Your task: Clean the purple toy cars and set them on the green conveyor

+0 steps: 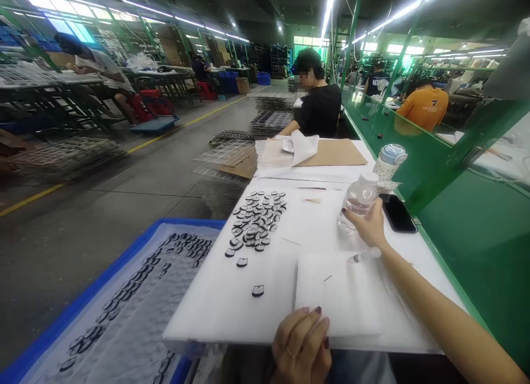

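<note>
My right hand (368,225) reaches across the white work board (215,301) and wraps its fingers round a clear plastic water bottle (358,199) standing near the board's right side. My left hand (301,348) rests at the board's near edge, fingers curled on the rim of a white foam sheet (335,296). A pile of small black flat parts (259,218) lies in the middle of the board, with single pieces (257,291) trailing toward me. A white pen-like tool (364,256) lies just below my right wrist.
A blue tray (62,323) at left holds a sheet with rows of black parts. A black phone (398,213) and a capped bottle (389,160) sit at right by the green conveyor frame (464,152). A person in black sits ahead; others work beyond.
</note>
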Demonstrator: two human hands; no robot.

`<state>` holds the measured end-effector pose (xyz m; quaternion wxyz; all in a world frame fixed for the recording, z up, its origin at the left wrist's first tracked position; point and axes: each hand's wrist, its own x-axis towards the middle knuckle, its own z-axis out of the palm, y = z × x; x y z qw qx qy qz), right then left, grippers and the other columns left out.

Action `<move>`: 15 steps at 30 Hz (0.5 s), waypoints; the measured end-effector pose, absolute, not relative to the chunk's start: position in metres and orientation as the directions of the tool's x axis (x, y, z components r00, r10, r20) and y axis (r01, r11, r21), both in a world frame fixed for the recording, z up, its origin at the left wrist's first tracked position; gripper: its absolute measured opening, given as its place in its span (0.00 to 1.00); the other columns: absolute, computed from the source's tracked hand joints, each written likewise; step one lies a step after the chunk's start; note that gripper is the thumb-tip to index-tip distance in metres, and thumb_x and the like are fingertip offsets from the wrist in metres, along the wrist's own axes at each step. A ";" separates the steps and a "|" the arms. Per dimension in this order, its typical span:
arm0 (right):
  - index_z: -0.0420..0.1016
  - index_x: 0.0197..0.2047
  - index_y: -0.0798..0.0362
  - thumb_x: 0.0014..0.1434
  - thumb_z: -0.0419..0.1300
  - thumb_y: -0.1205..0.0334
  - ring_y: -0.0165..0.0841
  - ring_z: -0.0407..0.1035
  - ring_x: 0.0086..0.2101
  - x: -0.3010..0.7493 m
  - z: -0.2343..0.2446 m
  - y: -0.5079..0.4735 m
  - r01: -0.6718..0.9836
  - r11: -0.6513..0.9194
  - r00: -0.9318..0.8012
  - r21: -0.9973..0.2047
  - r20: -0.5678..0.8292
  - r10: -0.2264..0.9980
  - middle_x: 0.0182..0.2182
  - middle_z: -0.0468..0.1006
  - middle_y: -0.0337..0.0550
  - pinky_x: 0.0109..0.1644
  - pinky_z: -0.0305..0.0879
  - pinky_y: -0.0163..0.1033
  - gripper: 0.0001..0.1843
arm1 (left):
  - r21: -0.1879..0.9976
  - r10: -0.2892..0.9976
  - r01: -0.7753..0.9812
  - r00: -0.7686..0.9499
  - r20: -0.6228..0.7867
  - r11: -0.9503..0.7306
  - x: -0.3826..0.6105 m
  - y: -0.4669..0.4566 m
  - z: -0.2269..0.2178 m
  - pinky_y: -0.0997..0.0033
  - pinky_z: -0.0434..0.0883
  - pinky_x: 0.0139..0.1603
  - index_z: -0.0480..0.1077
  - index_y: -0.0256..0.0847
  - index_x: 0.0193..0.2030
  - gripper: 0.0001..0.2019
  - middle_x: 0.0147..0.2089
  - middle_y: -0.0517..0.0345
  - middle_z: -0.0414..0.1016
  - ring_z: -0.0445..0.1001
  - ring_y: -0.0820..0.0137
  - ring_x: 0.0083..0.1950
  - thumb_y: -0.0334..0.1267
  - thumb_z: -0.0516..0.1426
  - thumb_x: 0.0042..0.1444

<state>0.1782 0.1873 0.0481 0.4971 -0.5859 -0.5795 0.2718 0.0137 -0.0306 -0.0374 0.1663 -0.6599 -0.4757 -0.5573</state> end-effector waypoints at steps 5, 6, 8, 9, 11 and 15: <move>0.49 0.56 0.48 0.41 0.72 0.44 0.50 0.68 0.54 0.161 0.045 0.181 0.409 0.143 0.217 -0.901 0.248 0.944 0.56 0.68 0.58 0.56 0.67 0.56 0.48 | 0.265 0.435 0.816 -0.018 0.900 -0.514 0.010 -0.029 -0.027 0.70 0.77 0.45 0.77 0.38 0.41 0.10 0.39 0.53 0.80 0.77 0.67 0.45 0.28 0.53 0.61; 0.48 0.57 0.48 0.41 0.72 0.43 0.49 0.68 0.55 0.161 0.045 0.179 0.413 0.145 0.202 -0.899 0.246 0.948 0.58 0.67 0.58 0.57 0.67 0.55 0.49 | 0.262 0.443 0.814 -0.007 0.896 -0.518 0.009 -0.029 -0.026 0.70 0.77 0.46 0.77 0.38 0.40 0.10 0.39 0.53 0.80 0.77 0.67 0.45 0.28 0.53 0.61; 0.49 0.59 0.48 0.44 0.70 0.41 0.48 0.66 0.57 0.169 0.048 0.174 0.431 0.151 0.152 -0.890 0.237 0.960 0.60 0.65 0.57 0.58 0.67 0.53 0.48 | 0.261 0.447 0.810 0.001 0.895 -0.526 0.009 -0.030 -0.026 0.70 0.76 0.46 0.77 0.37 0.40 0.10 0.39 0.52 0.80 0.77 0.67 0.45 0.28 0.54 0.62; 0.52 0.59 0.48 0.48 0.67 0.39 0.47 0.65 0.58 0.178 0.050 0.170 0.447 0.153 0.116 -0.882 0.227 0.967 0.61 0.65 0.56 0.59 0.67 0.52 0.44 | 0.267 0.452 0.807 0.000 0.892 -0.527 0.009 -0.030 -0.027 0.69 0.76 0.47 0.77 0.37 0.40 0.09 0.39 0.52 0.80 0.77 0.66 0.45 0.29 0.55 0.62; 0.59 0.56 0.48 0.56 0.59 0.37 0.44 0.67 0.57 0.204 0.057 0.159 0.494 0.152 0.025 -0.856 0.188 0.982 0.58 0.69 0.52 0.57 0.69 0.50 0.32 | 0.283 0.462 0.802 -0.009 0.887 -0.527 0.010 -0.031 -0.029 0.68 0.76 0.47 0.77 0.37 0.40 0.07 0.39 0.52 0.80 0.77 0.65 0.46 0.30 0.56 0.62; 0.74 0.42 0.47 0.55 0.62 0.44 0.39 0.75 0.35 0.265 0.068 0.125 0.660 0.132 -0.163 -0.739 0.031 0.986 0.40 0.79 0.45 0.37 0.72 0.44 0.18 | 0.302 0.466 0.800 -0.033 0.884 -0.518 0.009 -0.032 -0.032 0.68 0.75 0.47 0.77 0.39 0.41 0.06 0.38 0.54 0.80 0.77 0.66 0.46 0.30 0.57 0.63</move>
